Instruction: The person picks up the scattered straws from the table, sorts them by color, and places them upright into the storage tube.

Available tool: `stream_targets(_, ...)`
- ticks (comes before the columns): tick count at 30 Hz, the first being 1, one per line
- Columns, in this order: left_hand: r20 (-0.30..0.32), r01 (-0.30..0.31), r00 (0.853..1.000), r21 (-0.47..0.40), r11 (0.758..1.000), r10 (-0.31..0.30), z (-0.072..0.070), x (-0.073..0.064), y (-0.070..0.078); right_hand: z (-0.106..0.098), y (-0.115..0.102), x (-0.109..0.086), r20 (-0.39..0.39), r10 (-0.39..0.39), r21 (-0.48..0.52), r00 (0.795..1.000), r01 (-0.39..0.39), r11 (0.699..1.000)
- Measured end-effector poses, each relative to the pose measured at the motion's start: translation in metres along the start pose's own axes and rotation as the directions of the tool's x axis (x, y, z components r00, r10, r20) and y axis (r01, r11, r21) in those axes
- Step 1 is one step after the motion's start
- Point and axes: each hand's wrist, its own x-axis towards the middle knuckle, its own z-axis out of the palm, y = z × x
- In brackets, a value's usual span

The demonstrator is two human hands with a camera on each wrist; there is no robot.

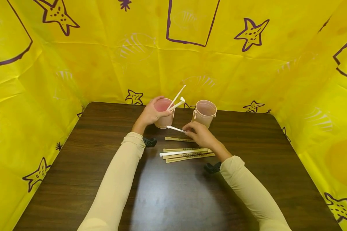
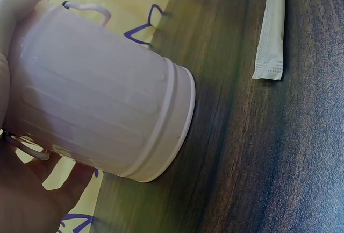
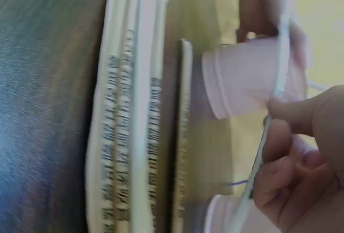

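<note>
left grip (image 1: 153, 114): cup (image 1: 163, 122) near table's far edge (image 1: 112, 105) | right grip (image 1: 201, 134): straw (image 1: 175, 129) midair

Two buckets (image 1: 163, 123), eight straws (image 1: 185, 152)

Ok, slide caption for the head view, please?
Left hand grips a pink bucket with two straws leaning in it; right hand pinches a white straw.
</note>
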Motion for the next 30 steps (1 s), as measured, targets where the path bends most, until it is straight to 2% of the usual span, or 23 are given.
stream_targets(8,-0.003,0.001,1.0,-0.01,1.0,-0.001,0.0,0.001,-0.002,-0.019,-0.014,-0.003,-0.045,0.04,0.2,0.998,-0.03,0.979)
stream_targets(13,-0.004,0.005,1.0,-0.015,1.0,-0.005,0.0,0.001,-0.001,-0.029,-0.028,-0.002,-0.161,0.047,0.307,0.986,0.005,0.952)
stream_targets(19,-0.012,0.003,1.0,-0.015,1.0,-0.004,0.001,0.002,-0.001,-0.039,-0.043,0.001,-0.315,0.063,0.405,0.947,0.074,0.911)
stream_targets(25,-0.007,-0.002,1.0,-0.024,1.0,0.002,0.001,0.002,-0.001,-0.044,-0.052,0.003,-0.428,0.058,0.44,0.902,0.152,0.885)
stream_targets(30,-0.004,-0.002,1.0,-0.029,1.0,0.002,0.001,0.002,-0.002,-0.046,-0.06,0.006,-0.479,0.064,0.529,0.875,0.23,0.817)
